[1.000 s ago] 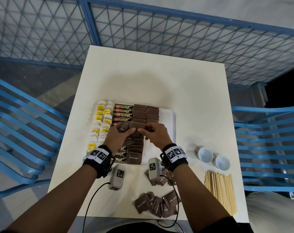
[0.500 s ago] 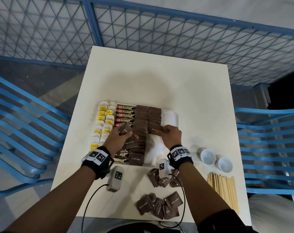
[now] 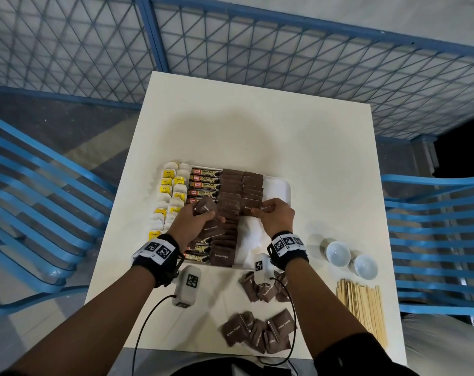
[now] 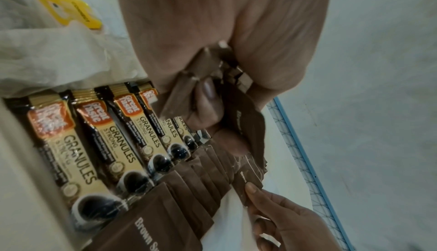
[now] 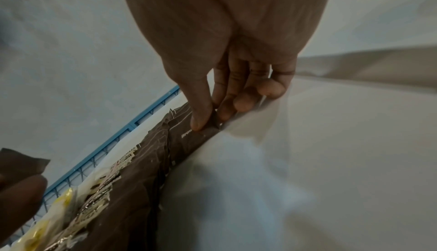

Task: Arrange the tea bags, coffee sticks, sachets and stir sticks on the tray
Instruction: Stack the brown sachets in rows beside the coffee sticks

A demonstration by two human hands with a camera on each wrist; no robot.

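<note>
Right hand (image 3: 278,215) now rightward (sachet (image 3: 250,208) beside bare tray (image 3: 278,189))

Black wristbands (image 3: 156,256) bear white coded tags.

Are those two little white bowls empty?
Empty, apparently: both white bowls stand upright beside the stir sticks, showing only bare white insides.

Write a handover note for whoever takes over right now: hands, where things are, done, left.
Left hand grips a bunch of brown sugar sachets.
Right hand pinches one sachet at the near end of the second sachet column on the tray.
Done: tea bags, coffee sticks, one full sachet column.
Left: loose sachets on the table, stir sticks.
</note>
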